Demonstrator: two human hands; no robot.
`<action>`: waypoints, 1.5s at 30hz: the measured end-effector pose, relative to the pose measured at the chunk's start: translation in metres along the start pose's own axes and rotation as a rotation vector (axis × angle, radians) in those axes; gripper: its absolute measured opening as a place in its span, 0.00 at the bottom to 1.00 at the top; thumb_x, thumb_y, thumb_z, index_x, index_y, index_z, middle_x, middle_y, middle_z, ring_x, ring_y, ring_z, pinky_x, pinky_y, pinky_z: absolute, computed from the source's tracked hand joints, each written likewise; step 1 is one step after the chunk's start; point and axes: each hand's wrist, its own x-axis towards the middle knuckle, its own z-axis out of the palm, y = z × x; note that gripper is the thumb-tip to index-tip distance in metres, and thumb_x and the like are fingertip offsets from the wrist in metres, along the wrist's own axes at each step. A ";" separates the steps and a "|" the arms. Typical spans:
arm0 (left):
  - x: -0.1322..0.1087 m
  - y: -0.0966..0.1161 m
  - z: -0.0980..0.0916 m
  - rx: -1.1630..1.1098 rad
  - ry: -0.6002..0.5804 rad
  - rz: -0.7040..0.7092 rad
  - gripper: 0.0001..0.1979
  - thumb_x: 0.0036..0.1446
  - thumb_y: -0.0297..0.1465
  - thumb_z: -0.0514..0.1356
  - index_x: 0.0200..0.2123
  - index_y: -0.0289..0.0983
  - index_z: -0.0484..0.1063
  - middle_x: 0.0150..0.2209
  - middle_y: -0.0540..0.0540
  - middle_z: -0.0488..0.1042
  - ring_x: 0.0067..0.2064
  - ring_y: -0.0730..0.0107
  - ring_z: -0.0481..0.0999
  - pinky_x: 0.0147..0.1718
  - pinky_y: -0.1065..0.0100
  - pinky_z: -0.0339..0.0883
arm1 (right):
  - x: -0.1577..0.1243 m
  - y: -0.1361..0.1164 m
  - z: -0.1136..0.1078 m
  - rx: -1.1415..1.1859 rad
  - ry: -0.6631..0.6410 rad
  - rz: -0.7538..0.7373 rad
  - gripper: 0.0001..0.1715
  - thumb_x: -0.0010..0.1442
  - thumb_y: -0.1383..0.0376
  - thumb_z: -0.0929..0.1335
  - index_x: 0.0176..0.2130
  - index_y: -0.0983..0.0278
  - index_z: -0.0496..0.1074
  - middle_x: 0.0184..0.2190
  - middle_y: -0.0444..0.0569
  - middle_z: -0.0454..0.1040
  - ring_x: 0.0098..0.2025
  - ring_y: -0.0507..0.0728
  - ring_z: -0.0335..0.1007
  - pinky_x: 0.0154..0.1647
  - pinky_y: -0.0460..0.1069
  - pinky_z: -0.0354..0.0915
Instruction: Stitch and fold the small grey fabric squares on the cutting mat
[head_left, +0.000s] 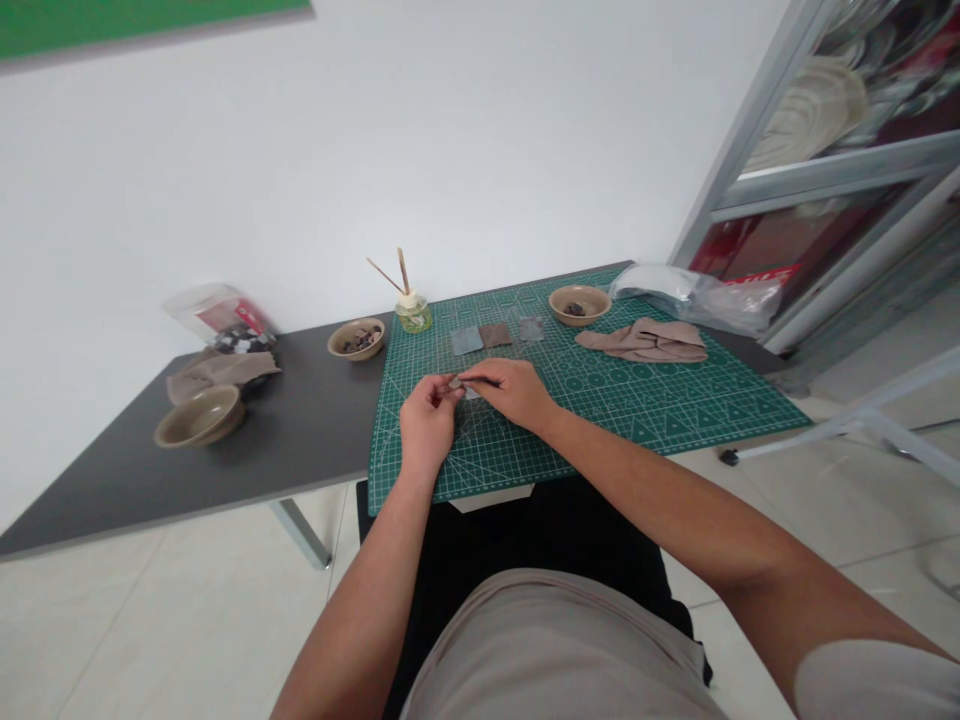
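My left hand [427, 425] and my right hand [517, 392] meet over the green cutting mat [600, 390], fingertips pinched together. Between them is a small pale grey piece [456, 383], too small to name and partly hidden by the fingers. A whitish scrap [472, 393] shows just under the right fingers. Beyond the hands lie a light grey square [466, 340], a brown square [495, 335] touching or close beside it, and a clear greyish square [531, 328] a little apart to the right.
Small dark bits fill a beige bowl [357, 340] and another bowl [580, 304]. At left are a third bowl [201, 416], a cloth [225, 372] and a plastic bag [221, 310]. A reed diffuser [413, 313], brown cloth [643, 341] and clear bag [697, 295] border the mat.
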 end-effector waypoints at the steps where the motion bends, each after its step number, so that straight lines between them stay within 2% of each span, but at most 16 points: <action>1: 0.000 0.000 0.000 0.002 0.005 0.001 0.08 0.52 0.31 0.64 0.37 0.40 0.77 0.30 0.51 0.76 0.33 0.69 0.73 0.38 0.67 0.66 | 0.000 0.000 0.000 0.004 0.000 -0.003 0.11 0.63 0.69 0.69 0.42 0.58 0.81 0.40 0.45 0.83 0.43 0.54 0.79 0.47 0.49 0.71; 18: -0.003 0.008 -0.001 0.024 0.003 -0.001 0.08 0.52 0.30 0.63 0.37 0.38 0.76 0.29 0.52 0.73 0.32 0.70 0.71 0.36 0.69 0.65 | -0.002 0.001 0.001 -0.005 0.025 -0.041 0.10 0.62 0.69 0.70 0.41 0.59 0.81 0.40 0.44 0.83 0.42 0.53 0.79 0.46 0.48 0.70; 32: -0.003 0.008 -0.001 -0.004 0.019 0.000 0.07 0.51 0.30 0.63 0.36 0.38 0.76 0.28 0.52 0.73 0.31 0.71 0.71 0.35 0.69 0.65 | -0.002 -0.002 0.001 -0.011 0.035 -0.018 0.09 0.59 0.70 0.71 0.39 0.60 0.81 0.37 0.45 0.83 0.39 0.54 0.79 0.43 0.47 0.70; 38: -0.002 0.006 -0.001 -0.027 -0.013 -0.002 0.08 0.52 0.31 0.63 0.37 0.38 0.76 0.31 0.51 0.76 0.33 0.70 0.73 0.37 0.68 0.66 | -0.001 -0.006 -0.001 0.047 0.017 0.043 0.07 0.59 0.67 0.72 0.39 0.59 0.81 0.37 0.44 0.83 0.40 0.54 0.80 0.43 0.47 0.70; 45: -0.003 0.011 -0.001 0.034 0.008 -0.031 0.07 0.50 0.30 0.63 0.36 0.38 0.77 0.29 0.51 0.76 0.31 0.70 0.72 0.35 0.68 0.66 | 0.000 -0.003 -0.002 0.053 0.000 0.039 0.06 0.59 0.67 0.73 0.39 0.59 0.81 0.37 0.44 0.83 0.40 0.54 0.79 0.43 0.47 0.69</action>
